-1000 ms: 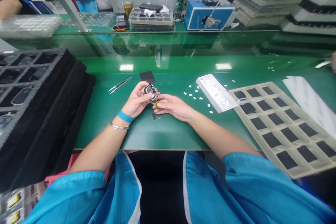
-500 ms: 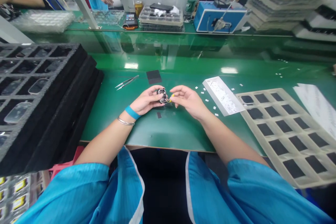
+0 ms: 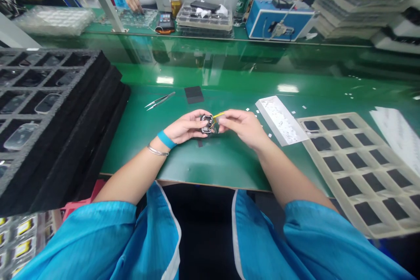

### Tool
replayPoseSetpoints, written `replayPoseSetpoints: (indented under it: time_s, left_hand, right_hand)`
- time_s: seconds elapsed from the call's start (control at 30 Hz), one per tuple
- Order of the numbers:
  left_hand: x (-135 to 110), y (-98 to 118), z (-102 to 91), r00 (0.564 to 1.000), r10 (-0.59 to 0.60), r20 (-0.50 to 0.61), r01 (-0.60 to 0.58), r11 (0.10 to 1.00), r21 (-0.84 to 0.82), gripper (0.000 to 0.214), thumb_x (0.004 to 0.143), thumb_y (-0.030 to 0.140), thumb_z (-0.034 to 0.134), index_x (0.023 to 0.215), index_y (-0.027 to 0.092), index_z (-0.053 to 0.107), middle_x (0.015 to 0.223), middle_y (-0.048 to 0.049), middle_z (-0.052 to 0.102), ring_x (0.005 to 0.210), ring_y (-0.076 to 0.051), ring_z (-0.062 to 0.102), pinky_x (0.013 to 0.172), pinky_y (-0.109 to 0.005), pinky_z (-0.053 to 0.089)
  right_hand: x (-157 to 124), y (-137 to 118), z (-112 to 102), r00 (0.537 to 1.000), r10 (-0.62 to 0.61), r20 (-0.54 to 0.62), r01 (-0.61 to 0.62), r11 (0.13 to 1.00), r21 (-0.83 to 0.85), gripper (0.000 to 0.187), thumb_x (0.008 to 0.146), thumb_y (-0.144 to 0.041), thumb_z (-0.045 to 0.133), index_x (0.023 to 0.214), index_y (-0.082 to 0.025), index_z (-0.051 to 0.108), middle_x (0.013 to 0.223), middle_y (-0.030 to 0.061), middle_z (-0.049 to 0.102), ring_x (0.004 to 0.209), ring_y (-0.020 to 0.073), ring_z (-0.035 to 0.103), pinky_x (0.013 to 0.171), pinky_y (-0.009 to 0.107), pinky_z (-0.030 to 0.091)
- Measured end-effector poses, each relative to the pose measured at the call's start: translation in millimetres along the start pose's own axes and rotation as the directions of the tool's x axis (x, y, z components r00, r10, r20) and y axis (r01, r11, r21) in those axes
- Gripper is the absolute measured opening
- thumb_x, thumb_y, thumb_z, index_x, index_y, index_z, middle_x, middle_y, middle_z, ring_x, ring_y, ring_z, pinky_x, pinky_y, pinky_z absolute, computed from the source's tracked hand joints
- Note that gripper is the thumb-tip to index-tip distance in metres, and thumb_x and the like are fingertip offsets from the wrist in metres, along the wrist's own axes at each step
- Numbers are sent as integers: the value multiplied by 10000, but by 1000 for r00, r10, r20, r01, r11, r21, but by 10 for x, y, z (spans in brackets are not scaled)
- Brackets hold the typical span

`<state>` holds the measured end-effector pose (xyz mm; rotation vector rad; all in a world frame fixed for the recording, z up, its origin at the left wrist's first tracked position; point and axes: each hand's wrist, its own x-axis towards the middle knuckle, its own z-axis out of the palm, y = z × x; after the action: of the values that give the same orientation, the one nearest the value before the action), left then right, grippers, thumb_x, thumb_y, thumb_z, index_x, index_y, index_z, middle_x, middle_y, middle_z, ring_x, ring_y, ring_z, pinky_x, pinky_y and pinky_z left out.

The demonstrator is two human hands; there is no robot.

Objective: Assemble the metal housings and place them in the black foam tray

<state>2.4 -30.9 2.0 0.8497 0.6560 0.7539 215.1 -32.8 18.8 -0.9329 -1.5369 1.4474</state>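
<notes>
My left hand [image 3: 185, 127] grips a small dark square-framed part [image 3: 207, 123] just above the green mat. My right hand [image 3: 243, 126] pinches a thin yellow strip [image 3: 217, 116] that runs from that part up to my fingertips. Both hands meet at the middle of the mat, fingers closed. A tiny dark piece [image 3: 200, 143] lies on the mat beneath them.
Tweezers [image 3: 160, 100] and a black square pad [image 3: 194, 94] lie beyond my hands. A white strip tray [image 3: 280, 119] with small white bits stands to the right, then a beige tray of black pads [image 3: 357, 170]. Stacked black foam trays [image 3: 49, 113] fill the left. Another person's hand [image 3: 134, 3] works across the far bench.
My right hand has drawn the yellow strip up and away from the part. Both hands drifted slightly right in view. The person across moved a hand down to the far bench.
</notes>
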Motion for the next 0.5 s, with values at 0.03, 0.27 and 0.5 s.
replayPoseSetpoints:
  time_s: [0.03,0.27,0.5]
  left_hand:
    - [4,-10,3,1000,-21,15,21,1000,-2,375,694,236,808,1003,175,604,872,-39,692,749,-156,705,629,-224,588]
    - [29,-56,84,995,-96,-33,97,995,27,288,715,142,731,963,156,587,826,-43,711,798,-190,728,623,-223,587]
    - [69,-98,166,985,-43,-165,52,997,50,212,733,140,689,903,149,562,713,-28,687,690,-188,724,539,-216,574]
  right_hand:
    - [2,23,19,996,-82,-37,79,993,-83,272,763,-446,768,857,-192,742,821,34,672,709,145,640,730,343,577]
    - [-3,167,154,863,-504,-31,406,730,-550,190,919,-328,613,1032,-236,735,941,42,687,902,169,641,850,355,539]
    - [38,252,209,826,-561,-58,415,674,-611,164,911,-270,608,1020,-233,725,916,34,687,867,168,640,820,344,537]
